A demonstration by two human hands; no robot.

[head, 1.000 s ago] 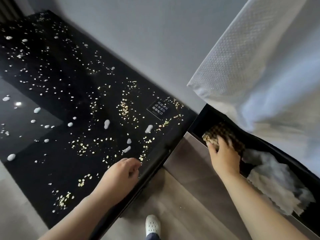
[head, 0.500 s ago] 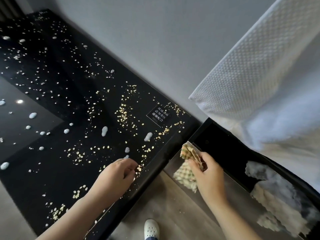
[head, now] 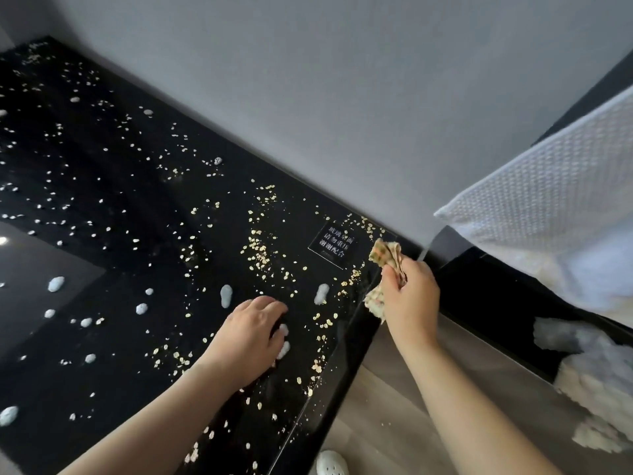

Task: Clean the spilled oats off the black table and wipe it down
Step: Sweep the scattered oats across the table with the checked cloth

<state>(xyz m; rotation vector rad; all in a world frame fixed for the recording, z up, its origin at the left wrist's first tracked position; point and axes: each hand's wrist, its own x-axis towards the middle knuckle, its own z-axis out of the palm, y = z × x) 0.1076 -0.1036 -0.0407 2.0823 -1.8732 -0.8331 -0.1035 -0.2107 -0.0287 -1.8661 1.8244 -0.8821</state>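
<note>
Cloth (head: pixel 385 252) in right hand (head: pixel 411 298)

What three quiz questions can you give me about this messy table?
1. True or false: the right hand grips a cloth.
2. The left hand rests on: A the table, B a chair, C a sink.
3. Fill in: spilled yellowish ____ lie scattered around the sign.
Key: 1 true; 2 A; 3 oats.
</note>
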